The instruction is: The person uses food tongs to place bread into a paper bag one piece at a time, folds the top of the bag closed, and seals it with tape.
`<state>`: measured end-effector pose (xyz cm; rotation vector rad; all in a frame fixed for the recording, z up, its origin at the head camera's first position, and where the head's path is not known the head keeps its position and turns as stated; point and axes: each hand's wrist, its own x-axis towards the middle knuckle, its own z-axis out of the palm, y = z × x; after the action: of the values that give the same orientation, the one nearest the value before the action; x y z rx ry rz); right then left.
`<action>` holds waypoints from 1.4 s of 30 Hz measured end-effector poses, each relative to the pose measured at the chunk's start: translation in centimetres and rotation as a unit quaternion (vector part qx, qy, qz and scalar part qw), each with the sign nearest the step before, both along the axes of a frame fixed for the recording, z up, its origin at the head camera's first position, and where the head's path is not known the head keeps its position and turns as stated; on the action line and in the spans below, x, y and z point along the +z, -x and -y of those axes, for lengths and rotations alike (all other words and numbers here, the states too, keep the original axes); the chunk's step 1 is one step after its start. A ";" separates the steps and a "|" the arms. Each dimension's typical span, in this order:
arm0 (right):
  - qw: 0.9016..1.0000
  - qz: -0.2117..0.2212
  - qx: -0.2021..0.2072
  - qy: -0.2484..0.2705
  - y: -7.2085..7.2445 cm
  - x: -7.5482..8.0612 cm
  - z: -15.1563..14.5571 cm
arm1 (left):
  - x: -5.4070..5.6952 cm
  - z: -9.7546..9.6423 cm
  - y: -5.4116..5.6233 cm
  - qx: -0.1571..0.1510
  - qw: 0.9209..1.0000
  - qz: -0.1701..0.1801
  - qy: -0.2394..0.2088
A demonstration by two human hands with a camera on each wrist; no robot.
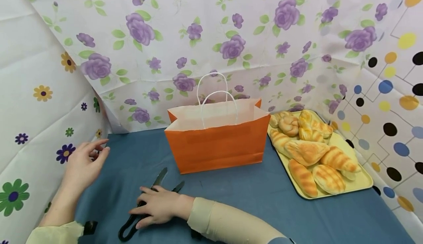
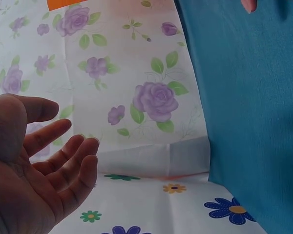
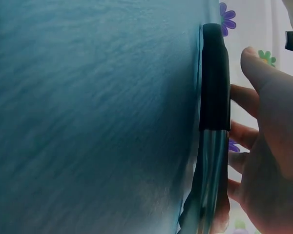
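A pair of tongs (image 1: 127, 230) with a black looped handle and two long tips lies on the blue cloth, in front of the bag. My right hand (image 1: 162, 204) is over its middle with the fingers spread and hides part of it. In the right wrist view the fingers (image 3: 244, 131) are close against the tongs (image 3: 215, 83), and the thumb stands apart from them; whether they press on it is hard to tell. My left hand (image 1: 82, 165) is raised at the left with loosely bent fingers and holds nothing.
An orange paper bag (image 1: 219, 145) with white handles stands open at the back middle. To its right is a yellow tray (image 1: 361, 183) holding several breads (image 1: 307, 152). Patterned sheets (image 1: 198, 13) hang behind and at both sides of the blue cloth (image 1: 238, 189).
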<state>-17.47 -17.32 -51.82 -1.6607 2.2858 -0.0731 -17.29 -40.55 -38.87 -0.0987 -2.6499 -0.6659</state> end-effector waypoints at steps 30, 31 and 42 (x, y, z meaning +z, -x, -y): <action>0.998 0.016 -0.018 0.057 -1.3 1.3 -12.2 | -0.4 -1.8 1.1 -0.024 1.000 -0.006 -0.003; 0.998 0.017 -0.034 0.056 -1.5 1.3 -12.7 | -0.4 -2.0 1.3 -0.028 1.000 -0.007 -0.004; 0.965 0.090 -0.235 0.075 -3.0 1.2 -17.7 | -0.3 -3.9 2.1 -0.048 0.998 -0.020 -0.018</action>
<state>-14.42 0.43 -50.63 -1.0823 2.5255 -0.4930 -19.43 -36.64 -39.17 -0.2276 -2.6072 -0.7358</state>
